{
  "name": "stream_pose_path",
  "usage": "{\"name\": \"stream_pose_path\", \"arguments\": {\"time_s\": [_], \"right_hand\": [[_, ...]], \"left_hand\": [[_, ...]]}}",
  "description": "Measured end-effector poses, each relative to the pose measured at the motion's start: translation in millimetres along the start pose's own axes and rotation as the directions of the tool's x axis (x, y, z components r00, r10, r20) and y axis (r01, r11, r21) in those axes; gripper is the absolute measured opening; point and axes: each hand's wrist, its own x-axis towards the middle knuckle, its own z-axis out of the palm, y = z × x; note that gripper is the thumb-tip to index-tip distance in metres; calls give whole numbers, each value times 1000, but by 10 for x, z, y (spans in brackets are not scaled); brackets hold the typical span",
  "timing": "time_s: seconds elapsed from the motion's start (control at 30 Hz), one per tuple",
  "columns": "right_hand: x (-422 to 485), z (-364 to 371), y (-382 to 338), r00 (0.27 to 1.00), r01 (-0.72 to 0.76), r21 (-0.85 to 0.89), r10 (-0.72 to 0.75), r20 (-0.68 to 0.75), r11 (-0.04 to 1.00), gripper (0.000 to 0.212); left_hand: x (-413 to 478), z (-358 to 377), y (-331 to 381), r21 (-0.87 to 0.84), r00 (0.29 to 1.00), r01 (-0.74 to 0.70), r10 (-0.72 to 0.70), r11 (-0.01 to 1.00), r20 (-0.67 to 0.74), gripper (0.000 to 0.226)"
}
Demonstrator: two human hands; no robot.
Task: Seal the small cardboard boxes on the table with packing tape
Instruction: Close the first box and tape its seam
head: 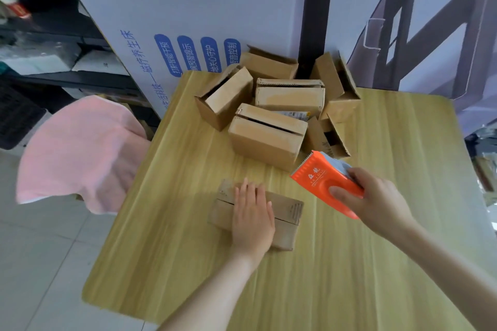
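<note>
One small cardboard box (287,207) lies flaps-down at lower centre of the bench (376,250), pressed under the flat, straight-fingered left hand (252,212). The right hand (376,201) grips an orange tape dispenser (317,180) just beside it. No tape is discernible on the box, and a pile of unsealed boxes (269,137) waits at upper centre.

Bare left grip (252,212), bare right grip (376,201)

The head-worn camera looks forward and steeply down, close over the table (376,250).
</note>
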Motion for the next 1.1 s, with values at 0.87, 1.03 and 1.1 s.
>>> {"name": "stream_pose_path", "arguments": {"time_s": [0.87, 1.03, 1.1], "right_hand": [[-589, -647, -1, 992, 110, 218, -93, -85, 970, 25], [-598, -619, -166, 991, 123, 186, -112, -66, 975, 19], [-600, -590, -228, 992, 121, 169, -113, -61, 978, 20]], "left_hand": [[148, -1862, 761, -851, 908, 319, 122, 418, 401, 25], [209, -1904, 667, -836, 935, 292, 45, 465, 352, 11], [241, -1922, 631, -826, 937, 299, 18, 477, 349, 7]]}}
